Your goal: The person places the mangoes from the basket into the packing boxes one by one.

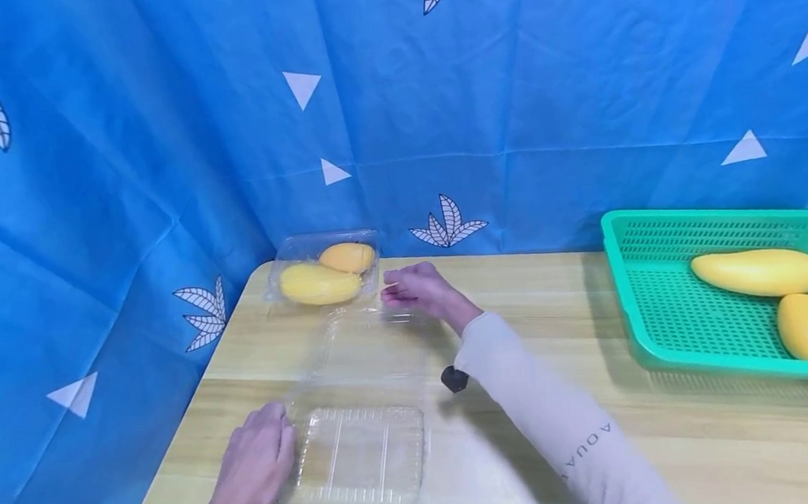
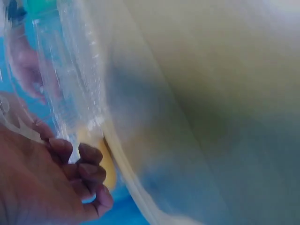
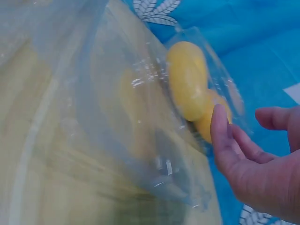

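Lengthwise | clear container (image 1: 364,450) runs near-to-far | right hand (image 1: 423,290) relaxed | left hand (image 1: 255,461), grip unclear

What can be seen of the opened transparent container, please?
The container looks like clear, glossy plastic. Its roughly rectangular, ridged base is nearer the head camera, its lid opened away. Nothing shows inside. The left hand is at its left side, the right hand near the lid's far edge; contact is unclear.

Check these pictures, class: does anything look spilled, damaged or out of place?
Nothing stands out: two yellow fruits sit in the far clear container, two more fruits in the green basket, and no spill or damage shows.
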Demonstrator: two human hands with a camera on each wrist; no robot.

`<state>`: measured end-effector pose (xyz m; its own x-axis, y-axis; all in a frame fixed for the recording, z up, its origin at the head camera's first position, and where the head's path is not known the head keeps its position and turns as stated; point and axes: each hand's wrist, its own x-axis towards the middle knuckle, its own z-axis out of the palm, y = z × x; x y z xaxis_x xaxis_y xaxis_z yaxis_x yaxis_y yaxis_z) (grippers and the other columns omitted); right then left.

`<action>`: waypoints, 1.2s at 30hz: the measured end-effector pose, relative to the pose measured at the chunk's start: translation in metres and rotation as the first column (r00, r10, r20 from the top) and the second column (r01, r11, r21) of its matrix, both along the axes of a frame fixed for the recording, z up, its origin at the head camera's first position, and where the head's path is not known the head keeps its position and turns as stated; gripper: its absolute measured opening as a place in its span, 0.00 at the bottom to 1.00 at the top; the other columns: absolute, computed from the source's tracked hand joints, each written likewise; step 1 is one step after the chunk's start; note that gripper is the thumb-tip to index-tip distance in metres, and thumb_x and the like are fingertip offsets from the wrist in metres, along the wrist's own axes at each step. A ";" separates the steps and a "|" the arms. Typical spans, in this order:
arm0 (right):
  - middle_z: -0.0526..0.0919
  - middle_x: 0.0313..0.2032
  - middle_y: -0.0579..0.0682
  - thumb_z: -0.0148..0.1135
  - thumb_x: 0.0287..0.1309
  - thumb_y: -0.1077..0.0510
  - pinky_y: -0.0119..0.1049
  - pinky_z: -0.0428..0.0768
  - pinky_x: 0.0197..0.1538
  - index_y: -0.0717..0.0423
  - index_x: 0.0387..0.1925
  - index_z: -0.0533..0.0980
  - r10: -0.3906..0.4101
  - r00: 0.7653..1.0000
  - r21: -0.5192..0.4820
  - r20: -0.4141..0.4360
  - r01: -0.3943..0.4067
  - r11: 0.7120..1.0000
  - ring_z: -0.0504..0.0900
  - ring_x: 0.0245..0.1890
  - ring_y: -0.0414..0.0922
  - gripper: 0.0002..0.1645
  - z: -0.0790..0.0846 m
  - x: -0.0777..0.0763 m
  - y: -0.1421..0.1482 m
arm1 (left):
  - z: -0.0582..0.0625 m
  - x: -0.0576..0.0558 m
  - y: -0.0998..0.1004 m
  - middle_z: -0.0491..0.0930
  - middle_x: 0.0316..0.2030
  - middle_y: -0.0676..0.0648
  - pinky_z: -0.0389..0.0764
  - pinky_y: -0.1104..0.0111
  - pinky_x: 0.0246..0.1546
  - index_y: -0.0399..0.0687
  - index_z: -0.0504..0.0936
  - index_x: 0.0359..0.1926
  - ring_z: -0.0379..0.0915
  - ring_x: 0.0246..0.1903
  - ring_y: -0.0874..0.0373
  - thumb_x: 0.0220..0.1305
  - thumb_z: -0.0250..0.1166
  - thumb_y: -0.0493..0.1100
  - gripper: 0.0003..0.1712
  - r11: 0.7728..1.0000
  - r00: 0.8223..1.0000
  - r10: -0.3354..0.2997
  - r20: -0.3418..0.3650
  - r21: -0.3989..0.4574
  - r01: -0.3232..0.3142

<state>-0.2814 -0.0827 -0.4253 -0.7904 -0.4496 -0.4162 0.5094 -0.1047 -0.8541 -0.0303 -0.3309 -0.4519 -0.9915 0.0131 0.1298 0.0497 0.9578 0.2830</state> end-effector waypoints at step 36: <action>0.83 0.53 0.58 0.57 0.74 0.54 0.50 0.76 0.62 0.59 0.59 0.77 0.232 0.755 0.412 -0.614 0.055 0.910 0.82 0.54 0.53 0.19 0.080 0.048 0.146 | -0.011 -0.083 0.134 0.63 0.24 0.49 0.66 0.65 0.26 0.48 0.65 0.27 0.59 0.24 0.55 0.75 0.45 0.38 0.15 0.964 0.996 -0.089 0.000 0.252 0.086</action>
